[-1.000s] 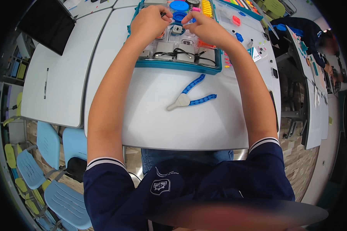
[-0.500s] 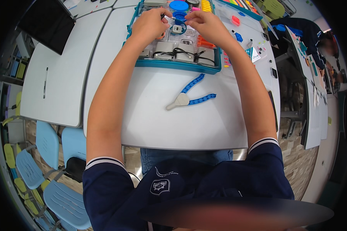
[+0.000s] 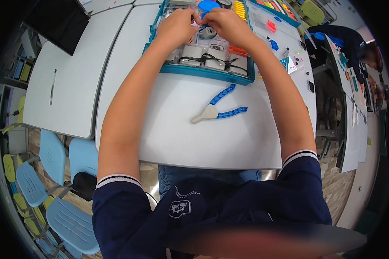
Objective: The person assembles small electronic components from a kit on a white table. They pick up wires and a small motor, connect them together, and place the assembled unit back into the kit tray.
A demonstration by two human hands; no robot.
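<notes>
Over a teal parts case (image 3: 212,74), my left hand (image 3: 179,28) and my right hand (image 3: 227,26) meet, fingertips pinched close together. Whatever small thing lies between the fingers is too hidden to make out. Just below them sits a small light-grey part with a dark band (image 3: 208,33). Along the case's near side are white blocks with black cables (image 3: 215,58), beside orange pieces (image 3: 238,50). Blue round parts (image 3: 208,6) and a yellow toothed piece (image 3: 240,10) show behind my hands. A plier-like tool (image 3: 210,112) with a grey head and blue handles lies spread on the table.
A black screen (image 3: 58,26) stands at the far left, and a pen (image 3: 53,87) lies on the left table. Small loose pieces, including a blue one (image 3: 274,44), are scattered right of the case. A person (image 3: 354,47) bends over another table. Light-blue chairs (image 3: 71,220) stand lower left.
My fingertips have drawn together, the right hand moving left toward the left one. The whole view has shifted slightly. The plier-like tool lies as before.
</notes>
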